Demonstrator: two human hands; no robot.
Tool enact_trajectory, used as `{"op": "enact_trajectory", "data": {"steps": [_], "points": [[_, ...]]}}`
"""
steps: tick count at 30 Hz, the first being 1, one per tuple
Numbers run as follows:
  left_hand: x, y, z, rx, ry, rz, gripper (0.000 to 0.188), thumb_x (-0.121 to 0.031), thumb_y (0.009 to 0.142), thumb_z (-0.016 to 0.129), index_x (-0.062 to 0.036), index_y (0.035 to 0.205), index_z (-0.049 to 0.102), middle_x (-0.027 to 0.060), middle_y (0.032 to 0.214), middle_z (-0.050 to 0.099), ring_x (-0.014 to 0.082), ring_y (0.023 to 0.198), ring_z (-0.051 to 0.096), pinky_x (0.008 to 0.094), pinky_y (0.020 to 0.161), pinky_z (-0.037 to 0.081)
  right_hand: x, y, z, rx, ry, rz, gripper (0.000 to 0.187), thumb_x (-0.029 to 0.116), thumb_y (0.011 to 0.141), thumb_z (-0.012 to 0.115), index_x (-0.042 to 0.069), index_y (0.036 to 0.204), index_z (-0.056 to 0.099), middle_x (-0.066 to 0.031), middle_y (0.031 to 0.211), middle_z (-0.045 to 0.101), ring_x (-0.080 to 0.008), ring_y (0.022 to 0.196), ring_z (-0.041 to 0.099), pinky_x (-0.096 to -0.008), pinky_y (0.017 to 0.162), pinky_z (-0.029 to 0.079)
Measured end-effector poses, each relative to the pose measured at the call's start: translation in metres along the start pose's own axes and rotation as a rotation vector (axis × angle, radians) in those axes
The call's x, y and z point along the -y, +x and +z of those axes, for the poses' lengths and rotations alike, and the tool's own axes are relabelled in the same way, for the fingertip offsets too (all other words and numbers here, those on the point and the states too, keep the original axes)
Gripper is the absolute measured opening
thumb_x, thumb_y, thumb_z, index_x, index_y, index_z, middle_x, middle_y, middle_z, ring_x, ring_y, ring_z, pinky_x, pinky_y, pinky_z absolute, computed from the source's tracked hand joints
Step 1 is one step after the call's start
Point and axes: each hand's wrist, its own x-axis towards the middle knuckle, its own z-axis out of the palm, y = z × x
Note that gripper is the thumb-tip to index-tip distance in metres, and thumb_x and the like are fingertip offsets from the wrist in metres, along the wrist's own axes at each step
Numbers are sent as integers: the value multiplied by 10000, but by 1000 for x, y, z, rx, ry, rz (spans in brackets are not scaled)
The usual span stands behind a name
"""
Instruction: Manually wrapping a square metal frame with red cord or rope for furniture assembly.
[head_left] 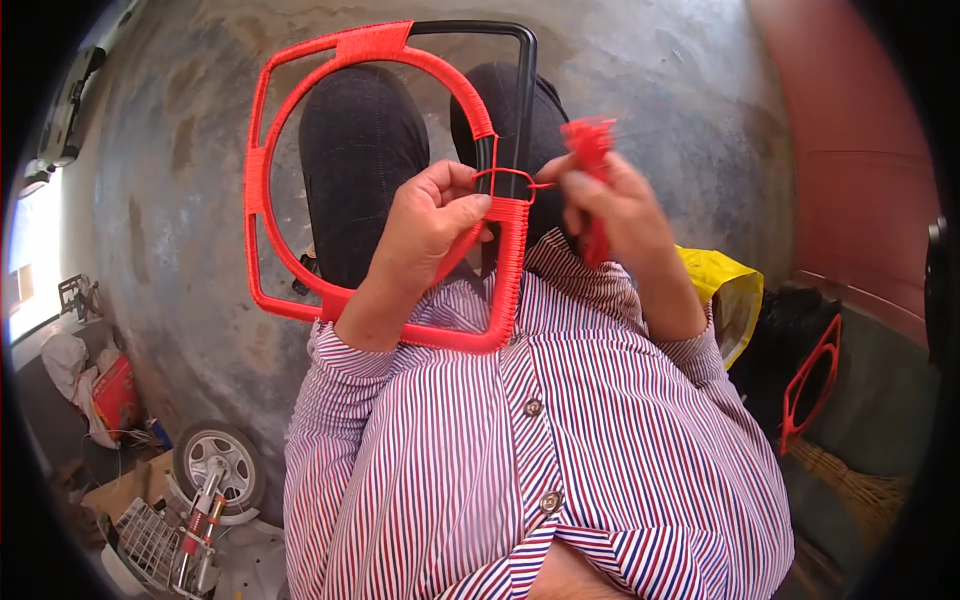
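The frame [509,262] — squared outside, with a round ring set into it — lay across the person's lap, its longer way running roughly from the shirt front [440,420] out over the knees [365,140]. Everything seemed to hinge on its right-hand side, where the ring and the side bar [525,90] came close together and ran side by side, mostly away from the body. There a bare black stretch stood between the red winding nearer the belly and the winding farther up the ring.

The left hand [432,218] was the nearer one: it reached across the ring's opening and touched the frame right at that stretch, thumb and fingers drawn narrow around it. The right hand [622,205] was just outside the side bar, apart from it, closed around a bundle of red cord [592,140] (blurred, so the exact grip of each finger could not be told). Between the two hands a loop of strand [512,172] crossed the black bars sideways — squarely across their run — and led toward the right hand's fingertips.
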Motion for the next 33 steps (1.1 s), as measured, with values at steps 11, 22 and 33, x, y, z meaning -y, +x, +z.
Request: {"op": "enact_trajectory", "data": {"steps": [11,22,33], "points": [[-5,-2,-2,3,76,-73,148,-60,892,659,-21,949,528,83,801,659,109,597,612,216,556,522,5,-8,-2,98,210,94,187,-29,830,603,43,994,550,49,704,489,-19,514,428,-192,439,322],[-4,5,-3,1,-212,-108,165,-64,911,612,12,1039,541,103,883,661,149,682,651,246,558,545,46,-20,-58,-95,-269,32,170,112,914,588,9,1050,580,-5,670,553,-41,510,486,-200,422,364],[-11,6,2,-81,-288,-130,269,-253,986,494,-9,1043,592,60,911,660,146,793,628,303,661,515,45,-89,-290,-570,573,-601,320,299,982,443,10,1057,560,-20,742,424,-120,612,406,-260,502,317]]}}
